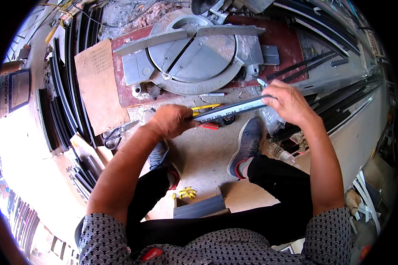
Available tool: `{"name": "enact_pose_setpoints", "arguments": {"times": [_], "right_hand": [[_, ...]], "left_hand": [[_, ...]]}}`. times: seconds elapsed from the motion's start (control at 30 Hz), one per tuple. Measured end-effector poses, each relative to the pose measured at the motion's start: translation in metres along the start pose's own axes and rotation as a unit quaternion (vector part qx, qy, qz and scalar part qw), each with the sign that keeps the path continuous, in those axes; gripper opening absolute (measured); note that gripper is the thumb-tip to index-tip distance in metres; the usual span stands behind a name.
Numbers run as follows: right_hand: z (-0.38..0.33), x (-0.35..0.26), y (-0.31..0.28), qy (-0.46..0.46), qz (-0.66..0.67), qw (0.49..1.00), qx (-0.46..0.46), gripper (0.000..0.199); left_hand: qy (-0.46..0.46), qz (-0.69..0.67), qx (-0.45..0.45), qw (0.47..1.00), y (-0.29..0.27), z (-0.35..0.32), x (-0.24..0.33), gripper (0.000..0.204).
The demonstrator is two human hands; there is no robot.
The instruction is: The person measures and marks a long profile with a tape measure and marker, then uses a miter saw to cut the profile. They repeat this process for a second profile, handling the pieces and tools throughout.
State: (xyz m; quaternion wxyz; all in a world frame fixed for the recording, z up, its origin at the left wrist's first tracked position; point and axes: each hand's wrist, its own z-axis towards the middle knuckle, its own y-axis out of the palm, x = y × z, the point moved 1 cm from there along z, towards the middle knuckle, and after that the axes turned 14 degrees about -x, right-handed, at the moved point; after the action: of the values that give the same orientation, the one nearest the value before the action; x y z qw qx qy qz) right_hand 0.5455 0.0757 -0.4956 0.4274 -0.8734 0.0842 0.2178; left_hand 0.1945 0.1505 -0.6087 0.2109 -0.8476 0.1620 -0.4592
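Note:
My left hand (pixel 172 120) grips one end of a short grey metal profile strip (pixel 232 108), and my right hand (pixel 288 102) holds its other end. The strip lies level between the hands, above the concrete floor. A pen-like tip (pixel 262 82) sticks up from my right hand's fingers. Under the strip lie a yellow pencil (pixel 206 107) and a red-handled tool (pixel 210 126). I sit with both grey shoes (pixel 247 143) on the floor.
A mitre saw's round grey table (pixel 194 55) stands ahead on a red board. A brown cardboard sheet (pixel 99 86) and scissors (pixel 116 136) lie left. Long dark profiles (pixel 68 88) are stacked left and right. Yellow plugs (pixel 186 192) and a grey box (pixel 200 206) sit near my legs.

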Motion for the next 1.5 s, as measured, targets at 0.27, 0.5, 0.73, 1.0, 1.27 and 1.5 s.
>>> {"name": "enact_pose_setpoints", "arguments": {"times": [0.27,0.5,0.73,1.0,1.27,1.5], "right_hand": [[0.032,-0.002,-0.007,0.019,-0.001,0.948,0.319,0.022],[0.057,-0.019,0.070,0.051,0.119,0.939,0.319,0.022],[0.103,-0.033,0.087,0.021,0.043,0.938,0.345,0.029],[0.141,-0.035,0.094,0.013,0.003,0.951,0.310,0.039],[0.157,-0.037,0.094,0.001,-0.035,0.952,0.303,0.043],[0.160,-0.036,0.096,0.004,-0.063,0.953,0.297,0.044]], "left_hand": [[-0.012,-0.396,0.029,0.918,0.088,0.000,0.040,0.036],[-0.026,-0.524,0.169,0.834,0.126,0.033,0.072,0.032],[-0.047,-0.520,0.197,0.830,0.109,0.063,0.050,0.034],[-0.051,-0.569,0.196,0.797,0.093,0.076,0.039,0.035],[-0.048,-0.560,0.203,0.802,0.094,0.074,0.036,0.035],[-0.045,-0.546,0.207,0.810,0.096,0.078,0.031,0.035]]}}
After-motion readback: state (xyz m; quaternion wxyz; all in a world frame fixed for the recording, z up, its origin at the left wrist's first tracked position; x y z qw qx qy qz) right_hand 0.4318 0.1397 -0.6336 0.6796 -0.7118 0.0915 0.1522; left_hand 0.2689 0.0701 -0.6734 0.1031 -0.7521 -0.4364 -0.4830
